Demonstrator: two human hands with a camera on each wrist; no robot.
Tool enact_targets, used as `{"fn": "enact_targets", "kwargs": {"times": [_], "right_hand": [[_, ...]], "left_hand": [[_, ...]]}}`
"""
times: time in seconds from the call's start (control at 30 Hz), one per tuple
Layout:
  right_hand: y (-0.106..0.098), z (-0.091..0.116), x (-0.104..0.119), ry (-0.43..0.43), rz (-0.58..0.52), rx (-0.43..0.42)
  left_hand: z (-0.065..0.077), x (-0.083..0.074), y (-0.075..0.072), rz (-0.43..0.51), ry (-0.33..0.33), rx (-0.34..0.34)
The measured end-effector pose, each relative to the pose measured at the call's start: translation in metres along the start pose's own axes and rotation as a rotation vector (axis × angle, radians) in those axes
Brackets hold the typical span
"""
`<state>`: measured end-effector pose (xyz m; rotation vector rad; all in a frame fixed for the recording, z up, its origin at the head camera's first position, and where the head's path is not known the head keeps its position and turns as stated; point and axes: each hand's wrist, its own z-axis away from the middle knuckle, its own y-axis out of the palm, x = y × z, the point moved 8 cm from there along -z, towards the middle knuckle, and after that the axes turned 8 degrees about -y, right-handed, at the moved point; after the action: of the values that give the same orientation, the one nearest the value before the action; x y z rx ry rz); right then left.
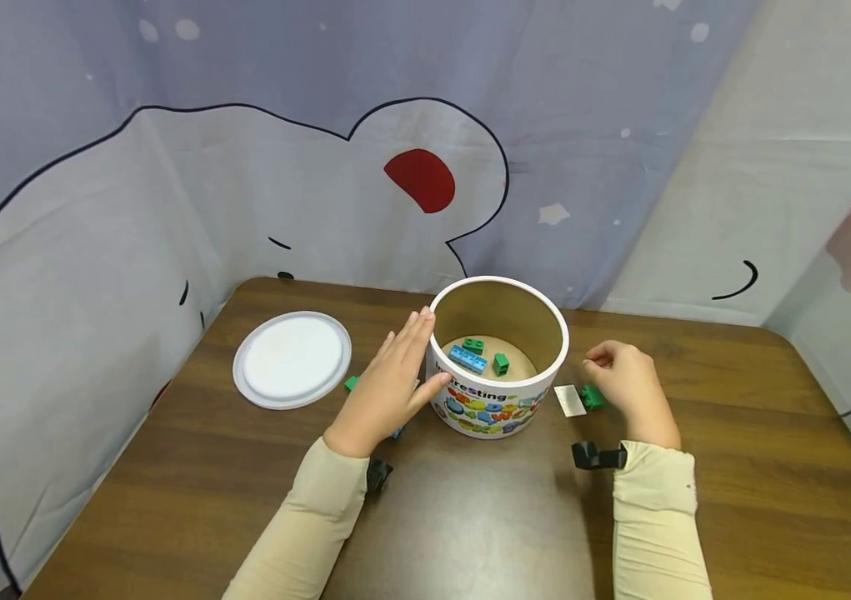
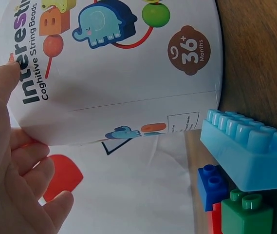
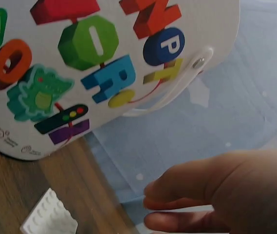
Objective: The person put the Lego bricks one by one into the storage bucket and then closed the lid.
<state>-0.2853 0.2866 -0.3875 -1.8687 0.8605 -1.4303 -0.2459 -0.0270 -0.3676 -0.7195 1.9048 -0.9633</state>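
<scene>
A white round bucket (image 1: 496,408) with colourful bead pictures stands on the table, holding a light-blue brick (image 1: 468,359) and green bricks (image 1: 500,364). My left hand (image 1: 387,383) touches the bucket's left side, fingers extended, thumb at the printed front. In the left wrist view a light-blue brick (image 2: 248,168), a small dark-blue brick (image 2: 211,187), a green brick (image 2: 248,217) and a sliver of red brick lie beside the bucket. My right hand (image 1: 631,387), fingers loosely bent and nothing visible in them, hovers right of the bucket near a white studded piece (image 1: 569,401) and a green brick (image 1: 592,397).
A round white lid (image 1: 292,360) lies on the wooden table (image 1: 470,517) to the left of the bucket. Behind the table hangs a printed cloth (image 1: 568,167). The bucket has a white handle (image 3: 177,95) on its side.
</scene>
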Motion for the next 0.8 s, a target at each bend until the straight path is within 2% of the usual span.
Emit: {"fn": "enact_targets", "kwargs": {"times": [0.37, 0.8], "right_hand": [[0.013, 0.010, -0.023, 0.128, 0.020, 0.229], [0.017, 0.011, -0.029, 0.161, 0.014, 0.266]], "left_hand": [[0.000, 0.001, 0.003, -0.002, -0.010, 0.011], [-0.001, 0.001, 0.002, -0.012, -0.003, 0.005]]}}
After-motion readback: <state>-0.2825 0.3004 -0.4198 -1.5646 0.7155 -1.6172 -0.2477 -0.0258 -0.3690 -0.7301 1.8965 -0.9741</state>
